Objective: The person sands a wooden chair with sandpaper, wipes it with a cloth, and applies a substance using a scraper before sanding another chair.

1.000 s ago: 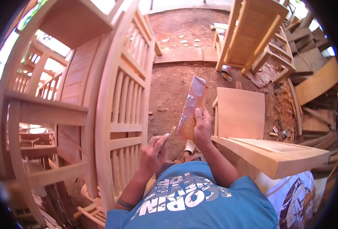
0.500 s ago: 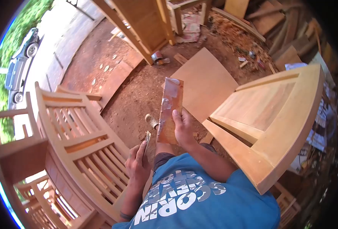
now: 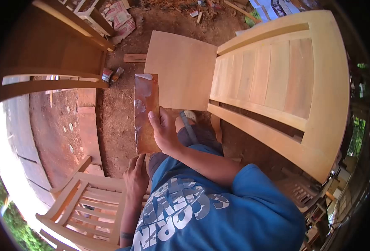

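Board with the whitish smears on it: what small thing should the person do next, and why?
Probably lift the left hand up to the board and pick up a little of the pale paste. The right hand grips the board's lower part, smeared face toward the person, while the left hand sits just below it, away from the paste.

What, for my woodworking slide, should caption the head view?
Right hand holds a smeared wooden board; left hand hangs below it.
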Demonstrator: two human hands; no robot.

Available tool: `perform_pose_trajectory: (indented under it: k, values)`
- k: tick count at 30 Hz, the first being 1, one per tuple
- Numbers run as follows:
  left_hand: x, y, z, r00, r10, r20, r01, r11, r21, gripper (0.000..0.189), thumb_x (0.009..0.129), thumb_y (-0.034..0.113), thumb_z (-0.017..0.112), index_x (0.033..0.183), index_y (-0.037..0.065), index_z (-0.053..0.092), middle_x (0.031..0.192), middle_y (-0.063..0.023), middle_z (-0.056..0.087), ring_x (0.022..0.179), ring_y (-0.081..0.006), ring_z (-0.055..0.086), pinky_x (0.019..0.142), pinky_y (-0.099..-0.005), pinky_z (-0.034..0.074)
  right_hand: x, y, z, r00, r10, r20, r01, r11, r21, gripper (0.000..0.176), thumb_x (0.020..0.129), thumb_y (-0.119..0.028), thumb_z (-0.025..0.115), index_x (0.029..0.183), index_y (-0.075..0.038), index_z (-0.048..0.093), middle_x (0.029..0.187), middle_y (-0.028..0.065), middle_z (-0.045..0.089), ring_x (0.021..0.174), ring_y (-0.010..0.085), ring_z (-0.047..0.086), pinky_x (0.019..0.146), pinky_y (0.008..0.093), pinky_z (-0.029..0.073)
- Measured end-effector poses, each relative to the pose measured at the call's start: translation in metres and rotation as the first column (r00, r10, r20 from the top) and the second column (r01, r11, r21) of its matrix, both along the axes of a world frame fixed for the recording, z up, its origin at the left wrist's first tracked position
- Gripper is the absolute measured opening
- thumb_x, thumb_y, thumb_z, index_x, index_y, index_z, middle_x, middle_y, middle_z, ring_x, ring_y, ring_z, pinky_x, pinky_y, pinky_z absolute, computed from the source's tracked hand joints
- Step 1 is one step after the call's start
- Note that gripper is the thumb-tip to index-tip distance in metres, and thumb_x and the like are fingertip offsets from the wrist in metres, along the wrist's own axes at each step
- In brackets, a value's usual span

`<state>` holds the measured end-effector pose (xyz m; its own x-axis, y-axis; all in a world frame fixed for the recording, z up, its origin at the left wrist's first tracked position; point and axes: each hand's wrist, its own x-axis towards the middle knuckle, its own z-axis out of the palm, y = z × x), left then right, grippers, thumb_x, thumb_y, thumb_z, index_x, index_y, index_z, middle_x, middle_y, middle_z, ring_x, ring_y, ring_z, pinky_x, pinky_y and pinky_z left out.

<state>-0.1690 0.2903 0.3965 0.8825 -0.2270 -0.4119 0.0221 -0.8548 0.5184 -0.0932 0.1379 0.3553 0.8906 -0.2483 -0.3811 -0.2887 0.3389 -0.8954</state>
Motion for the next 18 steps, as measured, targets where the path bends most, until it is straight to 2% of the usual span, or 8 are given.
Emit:
perform_pose_trajectory:
  k: [4,7,8,11,12,13,15,18]
  values:
    - [0.036,0.023,-0.003,0.972,0.120,0.201,-0.096,0.987,-0.129,0.034,0.085,-0.002,0.052,0.119,-0.004,0.054,0.103,-0.0228,0.062,0.091,-0.0374,0.063,0.078,-0.0413,0.049,0.009,-0.009,-0.010,0.997,-0.070,-0.044,0.072,0.997,0.032,0.024,0.098,-0.028,0.048,0.087,-0.007,0.047,0.066,-0.0068,0.036,0.058,0.0021,0.029,0.050,0.0221,0.025]
    - [0.062,0.018,0.028,0.941,0.337,-0.016,-0.335,0.927,-0.170,0.030,0.087,-0.002,0.051,0.117,-0.008,0.053,0.093,-0.0205,0.063,0.084,-0.0298,0.063,0.074,-0.0360,0.050,0.013,-0.011,-0.025,0.990,-0.116,-0.086,0.120,0.992,0.048,0.026,0.098,-0.029,0.048,0.087,-0.006,0.047,0.065,-0.0054,0.037,0.058,0.0033,0.031,0.050,0.0233,0.026]
    - [0.065,0.009,0.030,0.926,0.376,0.032,-0.355,0.898,-0.259,0.028,0.088,-0.001,0.052,0.115,-0.008,0.053,0.090,-0.0189,0.062,0.081,-0.0277,0.062,0.071,-0.0347,0.050,0.014,-0.015,-0.022,0.987,-0.131,-0.088,0.136,0.990,0.043,0.027,0.097,-0.029,0.048,0.085,-0.005,0.047,0.064,-0.0040,0.037,0.058,0.0044,0.032,0.050,0.0246,0.027]
    - [0.057,-0.002,0.010,0.970,0.046,0.237,0.012,0.972,-0.236,0.029,0.086,-0.002,0.053,0.115,-0.007,0.053,0.090,-0.0206,0.062,0.080,-0.0328,0.063,0.070,-0.0373,0.050,0.018,-0.022,-0.011,0.978,-0.180,-0.106,0.187,0.981,0.055,0.028,0.097,-0.031,0.049,0.086,-0.006,0.048,0.065,-0.0052,0.037,0.057,0.0032,0.031,0.049,0.0233,0.026]
    - [0.055,-0.009,0.007,0.981,-0.098,0.165,0.119,0.985,-0.121,0.029,0.086,-0.002,0.054,0.114,-0.006,0.054,0.092,-0.0230,0.061,0.082,-0.0379,0.062,0.071,-0.0398,0.049,0.017,-0.025,-0.007,0.976,-0.187,-0.116,0.195,0.979,0.064,0.028,0.097,-0.033,0.050,0.087,-0.006,0.048,0.065,-0.0065,0.037,0.057,0.0020,0.031,0.049,0.0220,0.024]
    - [0.053,-0.011,-0.005,0.982,-0.167,0.083,0.175,0.979,-0.103,0.030,0.084,-0.002,0.055,0.114,-0.005,0.055,0.092,-0.0248,0.060,0.083,-0.0413,0.061,0.072,-0.0417,0.049,0.015,-0.029,-0.004,0.972,-0.203,-0.121,0.212,0.975,0.070,0.028,0.096,-0.033,0.050,0.087,-0.006,0.048,0.065,-0.0063,0.038,0.057,0.0020,0.031,0.048,0.0221,0.025]
    - [0.051,-0.011,-0.011,0.988,-0.155,0.000,0.154,0.984,-0.090,0.029,0.085,-0.001,0.055,0.114,-0.006,0.056,0.093,-0.0235,0.062,0.083,-0.0366,0.063,0.072,-0.0401,0.050,0.019,-0.039,-0.003,0.964,-0.243,-0.113,0.252,0.964,0.080,0.029,0.096,-0.033,0.050,0.086,-0.006,0.049,0.065,-0.0059,0.039,0.057,0.0019,0.031,0.048,0.0222,0.025]
    - [0.059,-0.010,-0.001,0.995,0.092,-0.050,-0.097,0.990,-0.105,0.031,0.085,0.000,0.055,0.115,-0.006,0.055,0.093,-0.0226,0.063,0.083,-0.0336,0.065,0.073,-0.0390,0.050,0.016,-0.055,-0.009,0.951,-0.285,-0.120,0.294,0.954,0.061,0.029,0.097,-0.033,0.049,0.086,-0.006,0.049,0.065,-0.0055,0.040,0.057,0.0018,0.032,0.048,0.0223,0.025]
